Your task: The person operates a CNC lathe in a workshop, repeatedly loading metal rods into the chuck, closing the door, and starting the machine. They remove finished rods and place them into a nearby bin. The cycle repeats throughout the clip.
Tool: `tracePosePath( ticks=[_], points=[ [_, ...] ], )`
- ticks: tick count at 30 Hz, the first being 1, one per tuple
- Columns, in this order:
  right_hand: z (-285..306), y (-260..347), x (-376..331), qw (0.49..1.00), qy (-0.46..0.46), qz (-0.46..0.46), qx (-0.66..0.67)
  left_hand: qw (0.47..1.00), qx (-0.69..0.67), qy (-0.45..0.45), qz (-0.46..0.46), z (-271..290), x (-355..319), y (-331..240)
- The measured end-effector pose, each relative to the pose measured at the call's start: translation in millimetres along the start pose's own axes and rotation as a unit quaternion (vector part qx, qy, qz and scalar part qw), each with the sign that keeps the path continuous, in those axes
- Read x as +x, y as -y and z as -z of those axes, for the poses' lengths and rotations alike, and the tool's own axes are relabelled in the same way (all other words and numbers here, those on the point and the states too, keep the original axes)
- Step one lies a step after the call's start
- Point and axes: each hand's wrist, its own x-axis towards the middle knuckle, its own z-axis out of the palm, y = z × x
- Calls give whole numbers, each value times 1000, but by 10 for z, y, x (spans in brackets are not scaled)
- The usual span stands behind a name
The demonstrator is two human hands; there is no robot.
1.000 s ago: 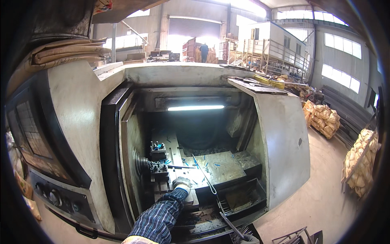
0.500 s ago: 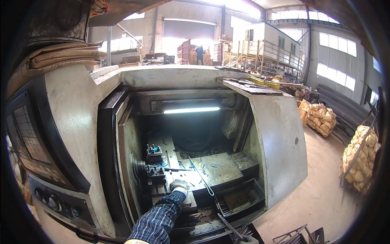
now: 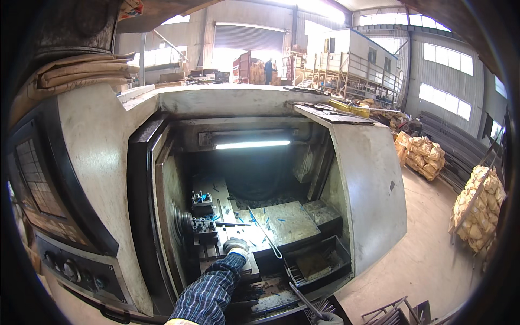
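Note:
I face the open bay of a lathe (image 3: pixel 374 173). My left hand (image 3: pixel 236 246), in a grey glove, reaches in over the bed below the tool holder (image 3: pixel 205 223). Its fingers look curled, but what they hold, if anything, is hidden. A thin dark bar (image 3: pixel 234 223) extends right from beside the chuck (image 3: pixel 187 221). At the lower edge my gloved right hand (image 3: pixel 329 319), partly cut off, closes around a dark metal rod (image 3: pixel 303 297) pointing up and left. A thin looped metal hook (image 3: pixel 265 234) lies slanted across the light plate (image 3: pixel 295 225).
A sump tray (image 3: pixel 319 265) lies at the bay's front right, with thin rods (image 3: pixel 319 309) bundled below it. The control panel (image 3: pixel 40 179) stands at left. A lamp (image 3: pixel 252 144) lights the bay. Stacked tan sacks (image 3: pixel 476 211) stand at right; a person (image 3: pixel 268 71) is far off.
The whole view has shifted slightly. Both hands keep nearly the same places on the machine and the rod. The far person has turned and moved a little.

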Motion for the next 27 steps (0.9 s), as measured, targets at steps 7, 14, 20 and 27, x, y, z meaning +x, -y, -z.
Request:
tracePosePath(
  ticks=[7,14,20,27],
  points=[
    [181,80,-42,720,263,-332,549,999,-9,37,9,135,-196,45],
    [343,92,1,-74,386,-500,771,999,-21,-35,-1,-58,-48,-121],
    [357,34,-31,-55,404,-528,745,997,-21,0,-78,301,-212,-248],
    [237,19,-161,-24,430,-524,735,949,-190,-250,18,1529,389,500]
  ],
)
